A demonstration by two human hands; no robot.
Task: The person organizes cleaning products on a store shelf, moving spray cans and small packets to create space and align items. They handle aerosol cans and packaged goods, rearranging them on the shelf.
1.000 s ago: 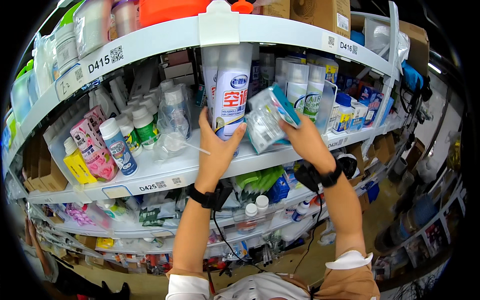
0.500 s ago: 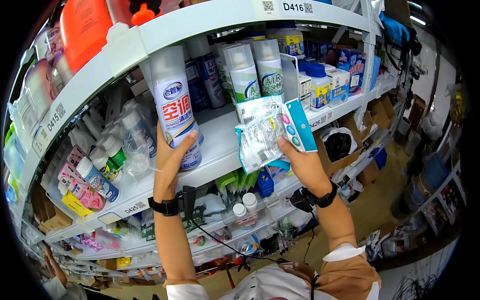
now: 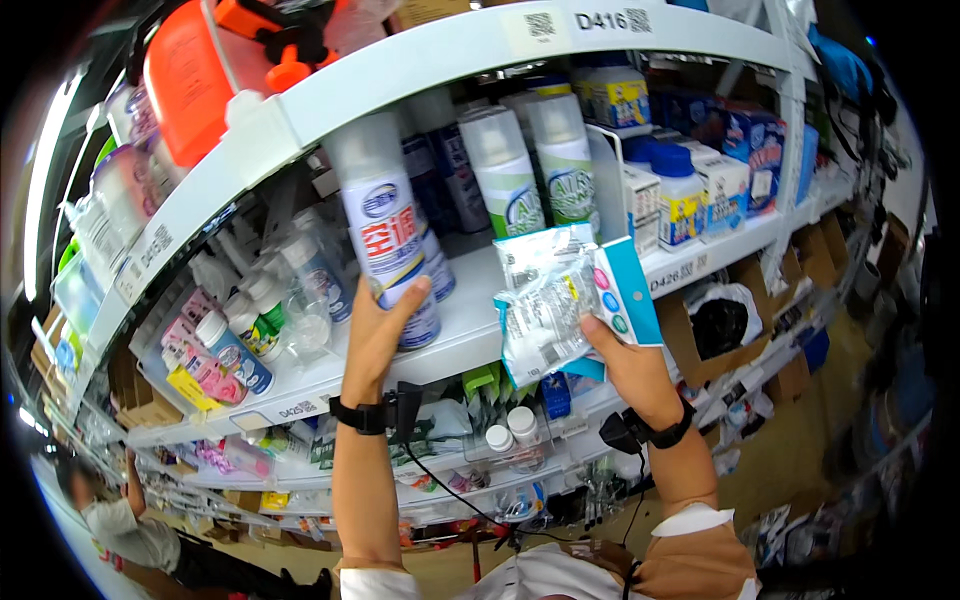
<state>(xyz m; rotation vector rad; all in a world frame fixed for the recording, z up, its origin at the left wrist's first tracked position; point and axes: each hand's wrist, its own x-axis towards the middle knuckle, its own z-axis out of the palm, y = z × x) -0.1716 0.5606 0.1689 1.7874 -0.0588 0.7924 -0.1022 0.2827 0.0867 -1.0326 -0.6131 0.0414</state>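
My left hand is wrapped round the lower part of a tall white and blue spray can with a clear cap. The can leans slightly at the shelf's front edge. Right behind it stands a similar can, partly hidden. In my right hand are flat plastic packets, white and teal, pinched with the thumb on top. They hang just in front of the shelf. Behind them, two green and white spray cans stand upright on the white shelf.
Left on this shelf are several bottles; right are a blue-capped tub and boxes. The upper shelf's edge runs above my hands. Cartons sit lower right. Another person is at far left.
The view has turned, so shelf and hands appear further right and lower. Both hands keep their holds. More of the other person shows at lower left.
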